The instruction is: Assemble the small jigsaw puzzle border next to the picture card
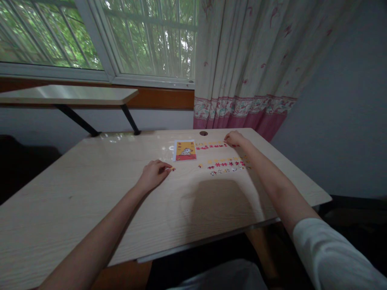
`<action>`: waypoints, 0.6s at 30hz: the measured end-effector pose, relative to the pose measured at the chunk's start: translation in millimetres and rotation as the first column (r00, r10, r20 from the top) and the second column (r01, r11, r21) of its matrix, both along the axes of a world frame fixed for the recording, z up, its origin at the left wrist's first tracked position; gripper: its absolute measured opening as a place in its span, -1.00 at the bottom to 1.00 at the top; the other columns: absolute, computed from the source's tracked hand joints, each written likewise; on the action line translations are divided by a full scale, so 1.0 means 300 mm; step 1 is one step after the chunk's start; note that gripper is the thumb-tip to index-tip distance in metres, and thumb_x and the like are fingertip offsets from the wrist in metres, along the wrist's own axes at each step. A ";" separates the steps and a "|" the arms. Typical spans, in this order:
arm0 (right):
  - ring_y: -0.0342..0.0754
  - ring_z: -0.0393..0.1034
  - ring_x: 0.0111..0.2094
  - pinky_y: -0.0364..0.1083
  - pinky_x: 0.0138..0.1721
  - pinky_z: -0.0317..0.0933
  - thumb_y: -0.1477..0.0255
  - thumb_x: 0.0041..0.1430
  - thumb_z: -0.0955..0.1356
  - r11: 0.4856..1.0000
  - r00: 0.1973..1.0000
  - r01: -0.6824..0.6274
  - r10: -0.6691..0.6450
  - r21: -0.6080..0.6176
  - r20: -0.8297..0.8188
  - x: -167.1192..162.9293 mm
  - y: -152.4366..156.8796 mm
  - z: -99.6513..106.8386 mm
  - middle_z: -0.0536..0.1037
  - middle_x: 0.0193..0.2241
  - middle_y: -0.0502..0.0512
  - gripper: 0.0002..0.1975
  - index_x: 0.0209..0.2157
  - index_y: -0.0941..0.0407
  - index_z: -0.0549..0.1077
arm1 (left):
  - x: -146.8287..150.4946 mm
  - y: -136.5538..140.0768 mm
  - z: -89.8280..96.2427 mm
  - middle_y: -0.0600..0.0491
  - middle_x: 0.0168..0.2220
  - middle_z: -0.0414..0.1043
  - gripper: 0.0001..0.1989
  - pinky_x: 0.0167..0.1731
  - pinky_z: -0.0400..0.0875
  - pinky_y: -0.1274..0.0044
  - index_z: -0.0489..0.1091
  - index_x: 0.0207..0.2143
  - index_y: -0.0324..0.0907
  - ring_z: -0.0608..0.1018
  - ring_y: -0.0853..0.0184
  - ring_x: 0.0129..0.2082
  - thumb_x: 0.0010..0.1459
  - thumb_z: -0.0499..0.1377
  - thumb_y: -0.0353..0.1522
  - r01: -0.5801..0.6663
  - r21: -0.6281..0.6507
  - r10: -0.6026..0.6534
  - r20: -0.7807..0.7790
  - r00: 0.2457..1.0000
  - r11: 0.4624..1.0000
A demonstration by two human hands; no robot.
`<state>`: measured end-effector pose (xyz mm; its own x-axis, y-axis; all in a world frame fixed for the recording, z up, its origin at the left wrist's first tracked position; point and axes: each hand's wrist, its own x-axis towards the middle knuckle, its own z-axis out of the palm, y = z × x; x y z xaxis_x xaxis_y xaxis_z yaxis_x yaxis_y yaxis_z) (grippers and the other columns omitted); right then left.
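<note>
Head view: pinching a puzzle piece point(173, 169) with fingers of the left hand point(152, 175), over the desk point(105, 193). With the right hand point(236, 138) at the far row of pieces point(211, 146), cannot tell if gripping. Probably light, stiff, thin; take by opposite edges.

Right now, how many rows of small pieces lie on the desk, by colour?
Yellow rows: 2
Red rows: 2
Mostly white row: 1
Total: 5 rows; single pieces are too small to count surely.
</note>
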<state>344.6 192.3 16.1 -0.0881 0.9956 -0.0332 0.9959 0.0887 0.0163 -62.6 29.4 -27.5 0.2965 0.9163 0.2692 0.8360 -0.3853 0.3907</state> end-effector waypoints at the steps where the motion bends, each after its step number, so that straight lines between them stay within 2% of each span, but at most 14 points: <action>1: 0.09 0.37 0.00 -0.07 -0.01 0.24 0.29 0.12 0.39 1.000 1.000 -0.006 0.006 0.001 -0.004 -0.004 -0.002 0.000 0.57 -0.11 0.16 -0.70 -0.11 0.03 0.58 | 0.000 0.000 -0.001 -0.07 -0.28 0.50 -0.64 -0.21 0.32 0.37 0.57 -0.22 -0.13 0.47 0.16 -0.25 0.17 0.05 -0.18 0.000 0.003 0.000 -0.001 1.000 1.000; 5: 0.05 0.40 -0.05 -0.11 -0.04 0.25 0.28 0.08 0.43 1.000 1.000 -0.005 0.005 -0.010 -0.027 -0.013 -0.001 -0.006 0.60 -0.20 0.13 -0.69 -0.12 0.03 0.59 | 0.000 0.000 -0.001 -0.06 -0.29 0.50 -0.65 -0.21 0.32 0.38 0.57 -0.22 -0.11 0.47 0.17 -0.26 0.16 0.05 -0.18 -0.007 0.005 0.007 -0.010 1.000 1.000; 10: -0.06 0.48 -0.26 -0.17 -0.17 0.29 0.34 0.08 0.42 0.998 0.998 0.013 -0.016 -0.058 -0.053 -0.015 0.017 -0.014 0.62 -0.35 0.07 -0.73 -0.14 0.06 0.59 | -0.001 0.001 0.001 -0.04 -0.28 0.50 -0.65 -0.21 0.32 0.41 0.57 -0.21 -0.10 0.47 0.19 -0.26 0.16 0.05 -0.17 -0.006 -0.001 0.006 -0.018 1.000 1.000; 14: -0.10 0.48 -0.32 -0.20 -0.22 0.29 0.36 0.07 0.42 0.997 0.998 0.020 -0.024 -0.081 -0.053 -0.019 0.029 -0.013 0.63 -0.36 0.06 -0.76 -0.19 0.09 0.60 | -0.001 0.001 -0.002 -0.05 -0.27 0.50 -0.65 -0.20 0.31 0.40 0.57 -0.21 -0.10 0.47 0.18 -0.25 0.17 0.05 -0.18 -0.014 -0.004 0.014 -0.018 1.000 1.000; 18: -0.08 0.49 -0.28 -0.19 -0.16 0.28 0.40 0.05 0.43 0.997 0.999 0.003 -0.006 -0.072 -0.042 -0.025 0.029 -0.006 0.63 -0.33 0.08 -0.81 -0.25 0.10 0.62 | -0.002 0.002 -0.004 -0.05 -0.26 0.51 -0.65 -0.19 0.31 0.39 0.56 -0.21 -0.12 0.47 0.18 -0.24 0.17 0.05 -0.18 -0.002 0.001 0.002 -0.021 1.000 1.000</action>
